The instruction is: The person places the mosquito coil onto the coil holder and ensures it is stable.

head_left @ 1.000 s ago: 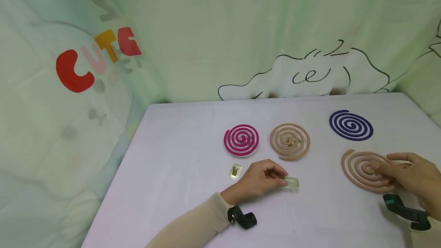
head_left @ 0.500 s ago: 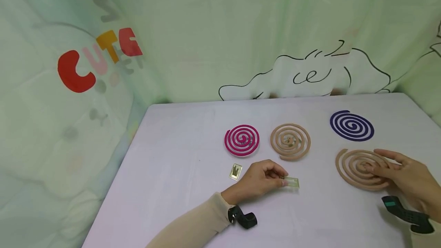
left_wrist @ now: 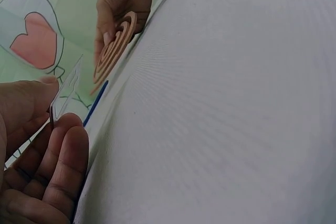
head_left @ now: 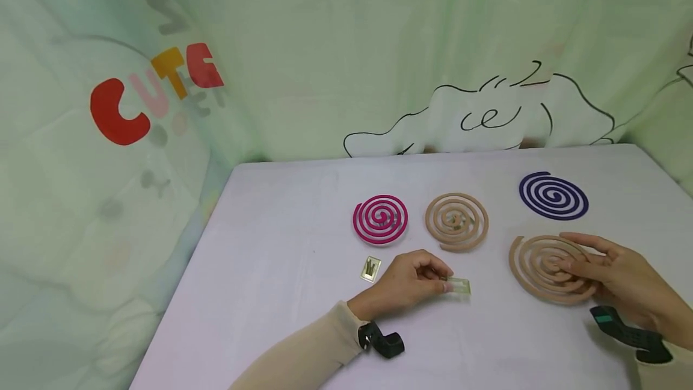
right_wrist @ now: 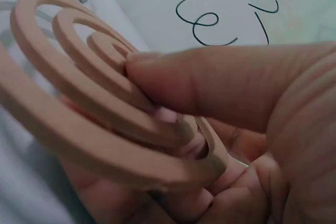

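My left hand (head_left: 406, 281) pinches a small pale metal coil stand (head_left: 460, 286) just above the table, thumb on one face and fingers on the other; the left wrist view shows this thin rectangular stand (left_wrist: 68, 90) edge-on. In my right hand (head_left: 622, 278) is a tan mosquito coil (head_left: 533, 289), held slightly tilted over the table. In the right wrist view the thumb presses on the coil (right_wrist: 79, 137) near its centre, and the fingers lie beneath. The two hands are apart, with the held coil to the right of the held stand.
On the white table (head_left: 281, 294) a pink coil (head_left: 381, 219) and another tan coil (head_left: 456, 222) lie side by side, each over a stand partly visible through it. A blue-purple coil (head_left: 553, 196) lies at the back right. A second stand (head_left: 370, 269) lies beside my left wrist.
My right hand has moved left with the tan coil, bringing it closer to the left hand. The left hand stays in place with the stand.
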`<action>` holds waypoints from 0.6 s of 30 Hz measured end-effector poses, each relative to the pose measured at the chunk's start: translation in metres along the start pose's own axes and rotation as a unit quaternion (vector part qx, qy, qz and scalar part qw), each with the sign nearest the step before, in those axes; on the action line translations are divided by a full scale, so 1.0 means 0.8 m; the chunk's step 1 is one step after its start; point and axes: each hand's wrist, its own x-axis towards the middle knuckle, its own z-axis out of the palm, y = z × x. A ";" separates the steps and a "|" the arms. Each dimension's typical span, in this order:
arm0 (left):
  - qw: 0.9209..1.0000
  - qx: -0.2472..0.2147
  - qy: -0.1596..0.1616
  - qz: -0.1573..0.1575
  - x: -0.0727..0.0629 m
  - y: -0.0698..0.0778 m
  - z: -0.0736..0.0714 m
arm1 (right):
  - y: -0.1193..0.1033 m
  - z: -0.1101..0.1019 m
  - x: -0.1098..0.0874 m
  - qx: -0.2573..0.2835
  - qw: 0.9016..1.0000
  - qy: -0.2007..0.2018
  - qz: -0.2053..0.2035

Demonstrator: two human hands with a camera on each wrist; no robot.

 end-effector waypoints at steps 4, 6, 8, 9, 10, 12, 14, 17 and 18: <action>1.000 0.002 -0.001 0.004 0.001 -0.001 0.000 | -0.003 0.006 0.003 -0.028 1.000 -0.012 -0.004; 1.000 0.002 -0.001 0.003 0.001 -0.002 0.000 | -0.005 0.008 0.004 -0.029 0.999 -0.023 -0.005; 1.000 0.002 -0.002 0.004 0.001 -0.002 -0.001 | -0.007 0.011 0.004 -0.026 0.999 -0.037 -0.008; 1.000 0.002 -0.003 0.004 0.001 -0.001 -0.001 | -0.007 0.013 0.004 -0.030 0.999 -0.044 -0.011; 1.000 0.001 -0.003 0.004 0.001 -0.002 -0.001 | -0.007 0.014 0.004 -0.018 0.998 -0.054 -0.015; 1.000 0.001 -0.003 0.004 0.000 -0.002 -0.001 | -0.006 0.018 0.004 -0.004 0.997 -0.075 -0.027; 1.000 0.002 -0.004 0.004 0.001 -0.002 0.000 | -0.005 0.023 0.004 0.011 0.995 -0.095 -0.039; 1.000 0.003 -0.002 0.005 0.001 -0.002 0.000 | -0.007 0.031 0.006 0.024 0.990 -0.127 -0.058; 1.000 0.004 -0.002 0.004 0.001 -0.002 0.000 | -0.007 0.033 0.006 0.031 0.988 -0.141 -0.064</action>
